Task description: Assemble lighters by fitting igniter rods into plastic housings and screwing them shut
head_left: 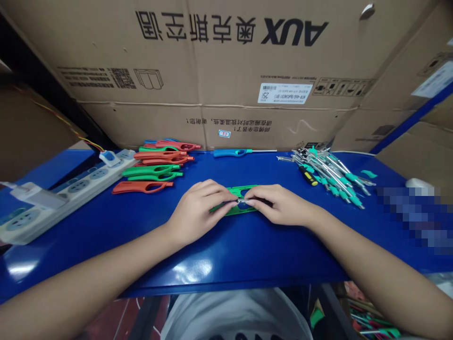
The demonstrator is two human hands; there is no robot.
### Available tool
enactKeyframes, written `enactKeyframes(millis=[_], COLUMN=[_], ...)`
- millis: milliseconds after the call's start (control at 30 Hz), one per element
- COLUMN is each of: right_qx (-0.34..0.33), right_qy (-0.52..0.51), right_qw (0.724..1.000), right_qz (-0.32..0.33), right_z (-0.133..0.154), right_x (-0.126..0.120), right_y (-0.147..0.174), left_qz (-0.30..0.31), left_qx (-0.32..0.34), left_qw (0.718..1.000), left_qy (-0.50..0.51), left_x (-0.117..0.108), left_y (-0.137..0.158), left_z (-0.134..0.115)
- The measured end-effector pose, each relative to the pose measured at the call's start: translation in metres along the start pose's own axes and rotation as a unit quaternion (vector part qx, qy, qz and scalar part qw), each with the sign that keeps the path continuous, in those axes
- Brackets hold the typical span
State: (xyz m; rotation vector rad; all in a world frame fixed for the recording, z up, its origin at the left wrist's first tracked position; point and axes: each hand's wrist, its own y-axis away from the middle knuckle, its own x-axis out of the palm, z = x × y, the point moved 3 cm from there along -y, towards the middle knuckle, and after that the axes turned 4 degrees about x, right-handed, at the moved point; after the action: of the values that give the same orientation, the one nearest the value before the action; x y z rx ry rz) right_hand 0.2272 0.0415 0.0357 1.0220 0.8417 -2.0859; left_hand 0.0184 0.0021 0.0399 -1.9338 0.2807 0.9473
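Note:
On the blue table in front of me lies a green lighter handle casing (236, 191), with its open side apparently up. Over its left end my left hand (203, 208) is closed, thumb and fingertips pinched together. My right hand (279, 203) pinches from the other side, its fingertips almost meeting the left ones. Between them is a small silvery part (241, 200) with a dark end, held just over the casing; its exact kind is too small to tell. Both hands cover much of the casing.
Red and green lighter handles (141, 187) lie stacked at left, beside a white power strip (79, 184). A blue lighter (230, 153) with a metal tube lies at the back. Several metal tubes with teal pieces (336, 174) and a yellow-black screwdriver (307, 175) are at right. Cardboard (226, 61) walls the back.

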Motion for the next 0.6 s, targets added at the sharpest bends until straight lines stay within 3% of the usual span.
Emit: enactKeyframes(millis=[267, 467, 600], right_qx=[-0.036, -0.071, -0.101], right_qy=[0.036, 0.143, 0.208], right_qw=[0.998, 0.985, 0.97], right_qz=[-0.036, -0.062, -0.077], right_z=[0.0023, 0.0058, 0.0073], right_x=[0.0027, 0.0042, 0.0044], right_y=[0.0002, 0.0004, 0.002], left_qz=[-0.014, -0.04, -0.032], left_qx=[-0.005, -0.098, -0.123], left_qw=[1.0, 0.989, 0.984], left_qy=[0.02, 0.107, 0.125], left_x=[-0.0006, 0.0022, 0.004], left_y=[-0.0007, -0.0009, 0.0001], left_z=[0.0011, 0.0044, 0.0062])
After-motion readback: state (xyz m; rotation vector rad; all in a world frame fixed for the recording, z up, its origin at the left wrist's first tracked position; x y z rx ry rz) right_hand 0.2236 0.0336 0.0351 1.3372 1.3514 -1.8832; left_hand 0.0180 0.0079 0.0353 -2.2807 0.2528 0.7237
